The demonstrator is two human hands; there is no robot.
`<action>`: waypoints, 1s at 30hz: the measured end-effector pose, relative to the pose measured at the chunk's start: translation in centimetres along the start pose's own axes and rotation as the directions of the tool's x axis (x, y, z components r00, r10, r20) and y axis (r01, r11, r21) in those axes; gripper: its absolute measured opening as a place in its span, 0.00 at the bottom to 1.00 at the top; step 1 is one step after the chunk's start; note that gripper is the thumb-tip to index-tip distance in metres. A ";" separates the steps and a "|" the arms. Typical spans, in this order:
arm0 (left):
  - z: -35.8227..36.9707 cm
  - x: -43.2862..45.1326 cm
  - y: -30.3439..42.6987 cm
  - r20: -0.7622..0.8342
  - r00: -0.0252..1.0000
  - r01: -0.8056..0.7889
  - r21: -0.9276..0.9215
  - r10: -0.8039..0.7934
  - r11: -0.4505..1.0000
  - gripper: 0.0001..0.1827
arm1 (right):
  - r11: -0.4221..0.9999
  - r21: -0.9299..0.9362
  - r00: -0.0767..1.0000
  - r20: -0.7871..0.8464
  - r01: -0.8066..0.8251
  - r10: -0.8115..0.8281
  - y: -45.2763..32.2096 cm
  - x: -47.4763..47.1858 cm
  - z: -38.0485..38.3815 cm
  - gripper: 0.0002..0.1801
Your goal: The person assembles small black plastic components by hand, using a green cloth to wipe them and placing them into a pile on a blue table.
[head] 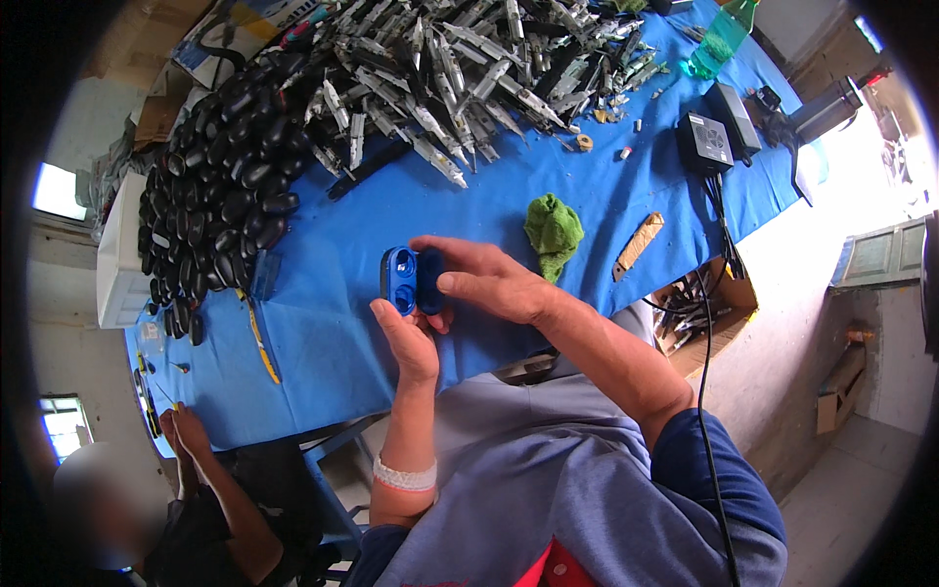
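Note:
A small oval earbud charging case [400, 282] with two round wells and a blue inside is held open above the blue tablecloth. My left hand [412, 345] grips it from below, the thumb on its near end. My right hand [499, 282] is at the dark blue lid [430, 281], with the index finger over the far end and the thumb at the right edge. The lid stands swung away from the base on the right side. Just right of my right hand lies a crumpled green cloth [554, 231].
Black oval cases [220, 183] are heaped at left, beside long white-and-metal device parts [440, 81]. A tape-wrapped blade [638, 246], black power supply boxes [706, 143] and a green bottle [722, 44] lie rightward. A yellow strip-like tool [258, 341] lies left, near a co-worker's hands [185, 429].

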State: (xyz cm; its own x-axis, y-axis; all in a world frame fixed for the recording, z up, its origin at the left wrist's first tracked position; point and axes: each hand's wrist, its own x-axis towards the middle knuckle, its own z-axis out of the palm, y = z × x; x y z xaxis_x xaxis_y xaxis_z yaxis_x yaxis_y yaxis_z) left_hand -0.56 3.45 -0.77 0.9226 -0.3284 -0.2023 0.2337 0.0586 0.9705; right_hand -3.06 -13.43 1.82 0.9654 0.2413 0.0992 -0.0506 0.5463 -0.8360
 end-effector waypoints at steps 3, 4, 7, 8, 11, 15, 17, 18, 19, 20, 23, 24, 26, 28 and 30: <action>0.4 -0.1 0.6 -0.010 1.000 0.011 0.010 -0.011 1.000 0.46 | 1.000 0.017 1.000 0.004 0.001 -0.001 -0.1 0.0 0.1 0.33; 0.4 -0.1 0.7 -0.007 1.000 0.008 0.014 -0.008 1.000 0.46 | 1.000 0.025 1.000 0.007 0.002 -0.002 -0.1 0.0 0.1 0.33; 0.4 -0.1 0.6 -0.021 0.999 0.032 0.022 -0.031 0.999 0.47 | 0.999 0.040 1.000 0.005 -0.003 0.003 0.1 0.0 0.0 0.35; 0.3 0.0 0.5 -0.023 0.999 0.040 0.018 -0.039 0.999 0.47 | 0.999 0.035 1.000 0.004 -0.002 0.002 0.1 0.0 0.0 0.35; 0.4 0.0 0.3 -0.040 0.998 0.041 0.004 -0.041 0.999 0.46 | 1.000 0.025 1.000 0.007 0.002 -0.002 0.1 0.0 -0.1 0.34; 0.9 -0.1 0.6 -0.056 0.998 -0.005 0.002 0.005 1.000 0.42 | 1.000 0.019 1.000 0.011 -0.003 0.003 0.4 0.0 -0.2 0.34; 1.0 -0.1 0.7 -0.060 0.998 -0.019 0.003 0.019 1.000 0.42 | 1.000 0.016 1.000 0.013 -0.006 0.006 0.3 0.0 -0.2 0.34; 1.2 -0.2 1.0 -0.066 0.998 -0.022 0.002 0.022 1.000 0.42 | 1.000 0.019 1.000 0.015 -0.003 0.003 0.2 0.1 -0.2 0.34; 1.4 -0.2 1.2 -0.072 0.997 -0.026 0.002 0.026 1.000 0.42 | 1.000 0.022 1.000 0.016 -0.001 0.000 0.2 0.1 -0.2 0.34; 1.3 -0.2 1.1 -0.070 0.997 -0.029 -0.004 0.029 1.000 0.42 | 1.000 0.020 1.000 0.017 0.001 -0.001 0.2 0.0 -0.2 0.34; 1.0 -0.1 0.8 -0.071 0.997 -0.036 -0.012 0.035 0.999 0.41 | 1.000 0.018 1.000 0.023 0.005 -0.005 0.2 0.1 -0.3 0.34; 1.0 -0.1 0.7 -0.075 0.997 -0.036 -0.011 0.035 0.999 0.41 | 1.000 0.018 1.000 0.023 0.005 -0.005 0.3 0.1 -0.3 0.34; 0.9 -0.1 0.7 -0.073 0.996 -0.042 -0.008 0.041 0.999 0.42 | 1.000 0.028 1.000 0.026 0.005 -0.006 0.4 0.1 -0.3 0.34; 1.0 0.0 0.8 -0.059 0.997 -0.054 -0.003 0.053 0.999 0.42 | 0.999 0.048 1.000 0.028 0.007 -0.009 0.4 0.2 -0.3 0.34; 1.2 -0.1 1.0 -0.074 0.997 -0.035 -0.013 0.034 0.999 0.41 | 0.999 0.041 0.999 0.031 0.012 -0.014 0.5 0.2 -0.4 0.35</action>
State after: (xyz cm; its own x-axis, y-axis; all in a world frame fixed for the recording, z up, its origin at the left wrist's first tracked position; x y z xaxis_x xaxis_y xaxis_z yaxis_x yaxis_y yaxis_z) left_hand -0.78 2.39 0.39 0.9502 -0.2557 -0.1781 0.2051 0.0828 0.9752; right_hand -2.84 -13.44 1.25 0.9576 0.2584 0.1273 -0.0490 0.5816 -0.8120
